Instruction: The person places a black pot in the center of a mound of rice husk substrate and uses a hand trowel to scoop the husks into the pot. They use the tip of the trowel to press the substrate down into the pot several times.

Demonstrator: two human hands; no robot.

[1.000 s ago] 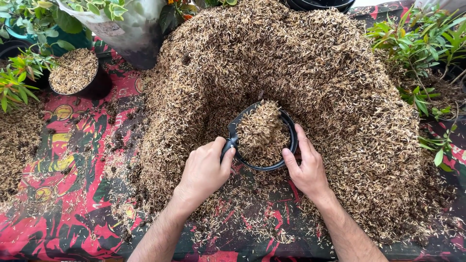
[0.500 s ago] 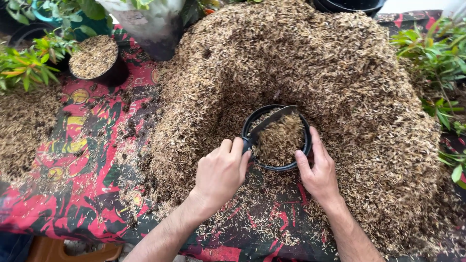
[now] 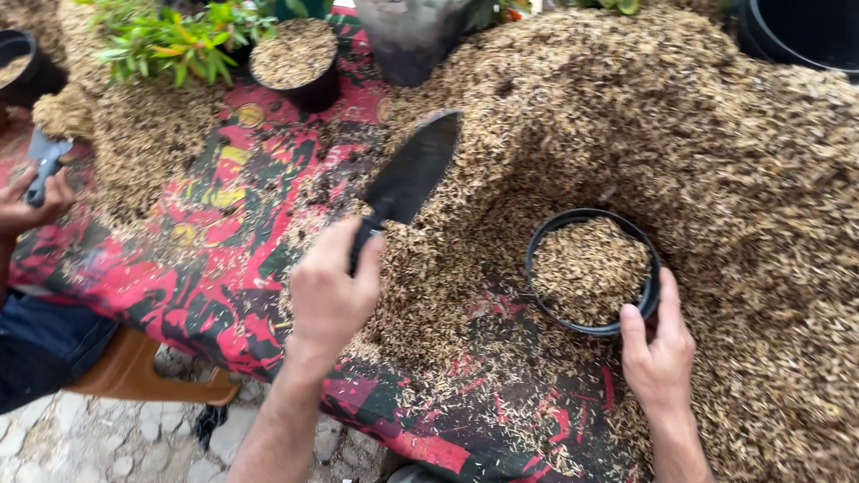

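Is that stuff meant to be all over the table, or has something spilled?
Loose husks lie heaped in a big mound and scattered thinly over the red cloth, right to its front edge. The left hand holds a trowel up; the right hand steadies a filled black pot. Nothing looks broken or tipped.

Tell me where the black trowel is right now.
In the head view the black trowel is left of centre, raised in the left hand, blade pointing up over the husk pile, left of the filled black pot.
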